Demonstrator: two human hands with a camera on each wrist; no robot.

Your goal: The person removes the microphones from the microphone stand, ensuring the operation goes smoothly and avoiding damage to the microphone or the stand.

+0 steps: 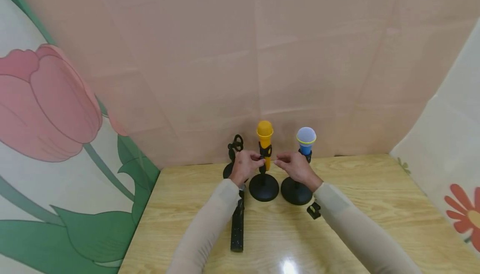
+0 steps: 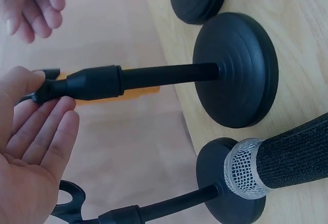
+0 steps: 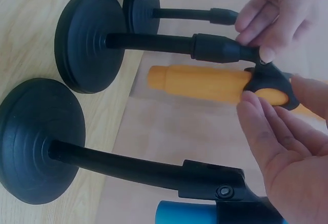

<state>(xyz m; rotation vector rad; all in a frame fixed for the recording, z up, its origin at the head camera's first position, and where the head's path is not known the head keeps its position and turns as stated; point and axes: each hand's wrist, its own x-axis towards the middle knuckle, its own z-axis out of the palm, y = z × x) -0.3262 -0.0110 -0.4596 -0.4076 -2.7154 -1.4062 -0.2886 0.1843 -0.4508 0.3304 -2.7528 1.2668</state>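
Observation:
A yellow microphone (image 1: 265,130) stands tilted in the clip (image 3: 269,88) of the middle black stand (image 1: 264,187). My left hand (image 1: 245,166) pinches the joint below that clip between thumb and fingers. My right hand (image 1: 295,167) is just right of the clip, thumb and fingers apart; its fingertips overlap the clip in the right wrist view. A blue microphone (image 1: 306,137) with a pale head sits in the right-hand stand (image 1: 296,191), behind my right hand. The left stand (image 2: 215,175), partly hidden by my left hand, has a bare clip (image 2: 69,203).
A black microphone (image 1: 237,228) with a silver mesh head lies on the wooden table (image 1: 180,207), beside my left forearm. A small black piece (image 1: 313,210) lies near my right sleeve. A pinkish cloth backdrop (image 1: 210,78) rises close behind the stands.

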